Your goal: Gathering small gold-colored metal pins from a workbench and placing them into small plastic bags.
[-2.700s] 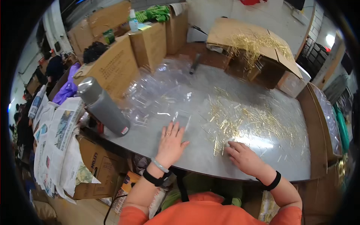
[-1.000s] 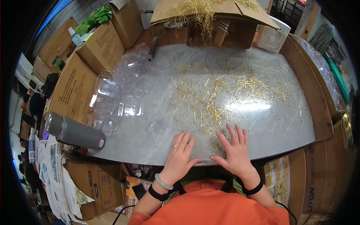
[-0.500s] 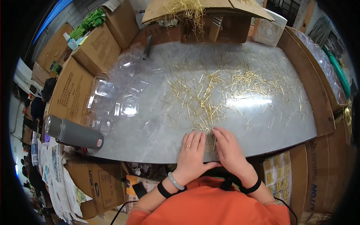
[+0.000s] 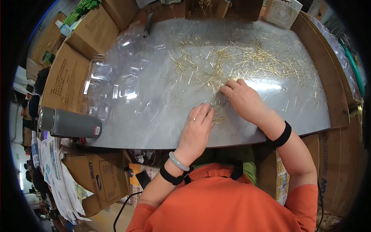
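Thin golden wire hooks (image 4: 259, 58) lie scattered and heaped over the grey tabletop (image 4: 147, 127). My left hand (image 4: 196, 129), with a ring and a pale bangle at the wrist, lies near the table's front edge. Its fingers are stretched out flat, fingertips on the surface beside a few hooks. Farther in and to the right, my right hand (image 4: 246, 99) reaches to the near end of the heap. Its fingers are bent and drawn together, pointing left among the hooks; what they grip is hidden under them. A few loose hooks lie between the two hands.
Clear plastic trays (image 4: 129, 87) cover the table's left side, with a grey bottle (image 4: 71, 123) at the front left corner. Cardboard boxes (image 4: 69, 79) wall the left. A cardboard strip (image 4: 322, 69) edges the right; a white fan (image 4: 282, 13) stands at the back right.
My right hand has moved away from the left one, forward into the hooks, and its fingers have bent. My left hand stays near the front edge. The view has tilted down.
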{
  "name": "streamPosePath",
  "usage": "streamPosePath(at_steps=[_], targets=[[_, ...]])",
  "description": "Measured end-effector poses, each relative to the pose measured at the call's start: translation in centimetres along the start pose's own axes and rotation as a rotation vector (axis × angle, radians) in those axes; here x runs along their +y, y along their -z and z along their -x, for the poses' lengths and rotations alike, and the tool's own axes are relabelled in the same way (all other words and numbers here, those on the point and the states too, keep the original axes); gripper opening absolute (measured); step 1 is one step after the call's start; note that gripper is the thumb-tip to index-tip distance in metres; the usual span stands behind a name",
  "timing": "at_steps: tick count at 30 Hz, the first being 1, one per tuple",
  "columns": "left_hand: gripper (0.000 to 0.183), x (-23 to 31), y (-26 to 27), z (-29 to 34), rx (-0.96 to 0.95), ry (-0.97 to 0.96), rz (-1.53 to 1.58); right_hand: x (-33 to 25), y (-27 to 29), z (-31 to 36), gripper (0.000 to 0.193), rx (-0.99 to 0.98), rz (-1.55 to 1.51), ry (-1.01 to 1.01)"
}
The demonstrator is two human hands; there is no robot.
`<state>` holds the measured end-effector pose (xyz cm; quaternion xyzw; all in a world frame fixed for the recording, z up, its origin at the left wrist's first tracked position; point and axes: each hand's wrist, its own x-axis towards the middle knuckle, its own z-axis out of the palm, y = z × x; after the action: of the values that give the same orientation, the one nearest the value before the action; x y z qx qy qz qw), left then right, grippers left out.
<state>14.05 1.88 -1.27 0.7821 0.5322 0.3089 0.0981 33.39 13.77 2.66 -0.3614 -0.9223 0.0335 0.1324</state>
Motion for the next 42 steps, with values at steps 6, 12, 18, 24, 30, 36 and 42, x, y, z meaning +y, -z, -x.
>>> streamPosePath(at_steps=[6, 12, 18, 24, 30, 36, 42], targets=[[0.041, 0.5, -0.1, 0.2, 0.051, 0.046, -0.01, 0.2, -0.1, 0.3, 0.038, 0.035, -0.231, -0.057], [0.047, -0.3, 0.5, 1.0, 0.017, 0.056, 0.069, -2.3, 2.3, 4.6, 0.038, -0.045, -0.188, -0.046], [0.047, 0.9, 0.9, 1.2, -0.047, -0.027, 0.015, -4.8, 0.2, 7.3, 0.031, -0.017, -0.316, 0.074], [0.037, 0.4, 0.6, 2.1, -0.068, -0.126, 0.024, -6.4, -1.6, 6.7, 0.033, 0.274, -0.209, -0.114], [0.045, -0.3, 0.1, 2.3, -0.035, -0.074, 0.202, -7.5, -2.4, 5.6, 0.032, 0.353, -0.291, -0.247], [0.052, 0.5, 1.1, 1.3, -0.03, -0.072, 0.164, -5.2, -1.5, 4.8, 0.035, 0.113, -0.559, -0.234], [0.05, 0.5, 0.8, 1.2, -0.097, -0.082, 0.044, -5.8, -1.7, 3.4, 0.035, 0.224, -0.073, -0.215]])
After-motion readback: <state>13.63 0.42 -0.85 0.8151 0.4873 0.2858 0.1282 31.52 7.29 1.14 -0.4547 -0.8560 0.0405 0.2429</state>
